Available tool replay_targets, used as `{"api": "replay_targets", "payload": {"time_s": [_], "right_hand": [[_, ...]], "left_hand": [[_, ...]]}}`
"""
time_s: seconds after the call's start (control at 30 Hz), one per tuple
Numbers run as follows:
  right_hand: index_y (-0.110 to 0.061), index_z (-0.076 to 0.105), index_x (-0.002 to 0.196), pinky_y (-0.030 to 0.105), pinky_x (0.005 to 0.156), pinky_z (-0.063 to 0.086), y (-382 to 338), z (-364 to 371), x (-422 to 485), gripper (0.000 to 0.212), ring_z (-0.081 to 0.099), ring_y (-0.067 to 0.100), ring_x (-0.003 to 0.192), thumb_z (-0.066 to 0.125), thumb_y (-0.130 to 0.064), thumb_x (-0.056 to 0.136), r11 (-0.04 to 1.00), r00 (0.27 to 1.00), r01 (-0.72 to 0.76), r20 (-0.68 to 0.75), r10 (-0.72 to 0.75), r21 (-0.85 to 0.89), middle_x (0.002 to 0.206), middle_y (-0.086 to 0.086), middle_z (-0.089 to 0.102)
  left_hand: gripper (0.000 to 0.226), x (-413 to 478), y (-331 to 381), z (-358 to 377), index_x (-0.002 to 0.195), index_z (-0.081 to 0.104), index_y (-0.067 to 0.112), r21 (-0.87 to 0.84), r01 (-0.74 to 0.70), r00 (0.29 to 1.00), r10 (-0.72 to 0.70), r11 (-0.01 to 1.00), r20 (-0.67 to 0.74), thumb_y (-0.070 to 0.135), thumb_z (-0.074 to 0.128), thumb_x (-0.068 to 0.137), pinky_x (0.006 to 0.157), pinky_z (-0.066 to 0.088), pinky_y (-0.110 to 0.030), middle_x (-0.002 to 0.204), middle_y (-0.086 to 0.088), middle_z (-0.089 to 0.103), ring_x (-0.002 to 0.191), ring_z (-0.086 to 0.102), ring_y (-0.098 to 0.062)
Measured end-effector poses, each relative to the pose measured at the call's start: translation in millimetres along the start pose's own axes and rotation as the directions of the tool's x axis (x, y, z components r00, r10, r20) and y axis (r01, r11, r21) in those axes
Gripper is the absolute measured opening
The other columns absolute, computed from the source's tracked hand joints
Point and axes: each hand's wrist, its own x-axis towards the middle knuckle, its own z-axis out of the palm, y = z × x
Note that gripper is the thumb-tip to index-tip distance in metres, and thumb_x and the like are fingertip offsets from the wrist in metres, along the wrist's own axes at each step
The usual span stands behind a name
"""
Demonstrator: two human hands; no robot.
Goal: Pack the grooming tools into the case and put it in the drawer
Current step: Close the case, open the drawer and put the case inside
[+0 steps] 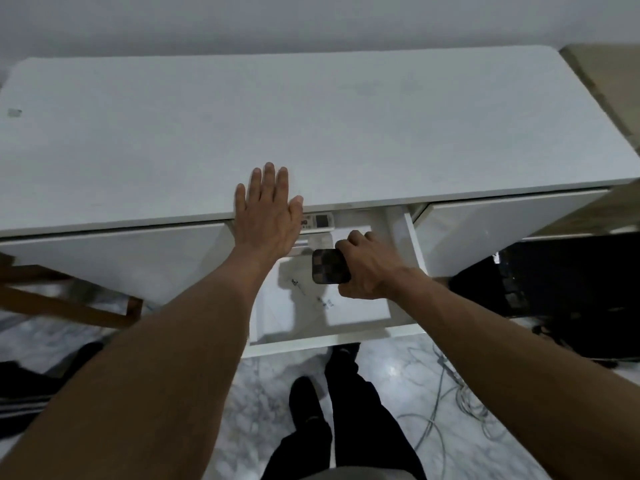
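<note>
A small dark checkered case [329, 266] with rounded corners hangs over the open white drawer [332, 339], and my right hand [370, 265] is shut on its right side. The drawer is pulled out from under the middle of the white desk [311, 126]. My left hand [268, 213] lies flat with fingers spread on the desk's front edge, just left of the drawer. No grooming tools show outside the case.
Inside the drawer lie a white remote-like device [320, 221] at the back, papers and a few small bits. A wooden chair [69, 299] stands at the left, dark equipment [561, 292] at the right, cables [446, 403] on the marble floor.
</note>
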Motion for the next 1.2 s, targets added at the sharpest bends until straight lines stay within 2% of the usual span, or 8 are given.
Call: {"api": "replay_targets", "payload": {"time_s": [0.2, 0.4, 0.63, 0.8, 0.93, 1.1, 1.2], "right_hand": [[-0.010, 0.046, 0.128, 0.045, 0.089, 0.052, 8.9, 47.0, 33.0, 0.064, 0.044, 0.033, 0.112, 0.069, -0.034, 0.073, 0.999, 0.996, -0.039, 0.079, 0.039, 0.005, 0.122, 0.013, 0.047], [-0.008, 0.043, 0.129, 0.043, 0.084, 0.051, 12.9, 77.0, 61.3, 0.065, 0.043, 0.033, 0.113, 0.069, -0.027, 0.073, 0.999, 0.995, -0.039, 0.098, 0.037, 0.022, 0.125, 0.013, 0.046], [-0.010, 0.041, 0.133, 0.044, 0.090, 0.051, 21.8, 97.7, 73.6, 0.065, 0.045, 0.032, 0.111, 0.068, -0.025, 0.076, 0.999, 0.997, -0.015, 0.072, 0.011, 0.050, 0.128, 0.012, 0.046], [-0.012, 0.041, 0.133, 0.044, 0.088, 0.048, 24.3, 96.7, 72.9, 0.065, 0.047, 0.033, 0.112, 0.067, -0.033, 0.077, 1.000, 0.998, 0.006, 0.060, -0.006, -0.003, 0.130, 0.011, 0.047], [-0.011, 0.030, 0.143, 0.046, 0.094, 0.043, 19.9, 86.7, 65.2, 0.077, 0.043, 0.035, 0.121, 0.067, -0.038, 0.080, 0.999, 0.996, -0.037, 0.085, 0.038, -0.019, 0.140, 0.012, 0.041], [-0.012, 0.033, 0.141, 0.048, 0.097, 0.044, 9.3, 56.2, 41.3, 0.065, 0.041, 0.034, 0.125, 0.059, -0.037, 0.088, 0.990, 0.992, -0.127, 0.010, 0.127, 0.058, 0.140, 0.011, 0.044], [-0.011, 0.037, 0.138, 0.048, 0.096, 0.046, 4.0, 38.0, 19.8, 0.058, 0.044, 0.035, 0.122, 0.056, -0.034, 0.089, 0.983, 0.985, -0.151, -0.067, 0.158, 0.104, 0.135, 0.012, 0.048]], "left_hand": [[0.059, -0.4, 1.6, 18.3, 0.153, 0.021, 0.018, 0.051, 0.019, 0.982, -0.009, 0.999, -0.189, 0.044, 0.016, 0.100, 0.118, 0.010, -0.048, 0.161, -0.008, 0.019, 0.149, 0.014, -0.027], [0.058, 1.8, 1.8, 24.8, 0.153, 0.023, 0.018, 0.053, 0.035, 0.972, -0.021, 0.998, -0.235, 0.043, 0.017, 0.100, 0.118, 0.010, -0.046, 0.161, -0.008, 0.020, 0.148, 0.015, -0.026], [0.057, 3.2, 2.2, 28.5, 0.152, 0.027, 0.018, 0.066, 0.047, 0.962, -0.028, 0.997, -0.271, 0.041, 0.020, 0.100, 0.117, 0.014, -0.047, 0.159, -0.008, 0.026, 0.147, 0.021, -0.027], [0.057, 3.0, 2.1, 28.5, 0.152, 0.025, 0.018, 0.066, 0.052, 0.965, -0.033, 0.997, -0.261, 0.042, 0.020, 0.100, 0.117, 0.014, -0.047, 0.159, -0.008, 0.025, 0.147, 0.020, -0.026], [0.057, 1.2, 2.2, 25.4, 0.153, 0.023, 0.018, 0.059, 0.050, 0.974, -0.035, 0.997, -0.225, 0.041, 0.021, 0.100, 0.118, 0.011, -0.047, 0.160, -0.007, 0.022, 0.148, 0.017, -0.026], [0.059, -1.8, 3.5, 11.9, 0.154, 0.014, 0.017, 0.048, 0.036, 0.996, -0.032, 0.998, -0.081, 0.042, 0.017, 0.102, 0.119, 0.005, -0.047, 0.163, -0.008, 0.011, 0.150, 0.007, -0.026], [0.061, -10.5, 8.4, -1.5, 0.154, 0.012, 0.013, 0.027, 0.025, 0.999, -0.026, 0.999, 0.021, 0.042, 0.025, 0.102, 0.118, 0.006, -0.049, 0.163, -0.010, 0.008, 0.149, 0.005, -0.028]]}}
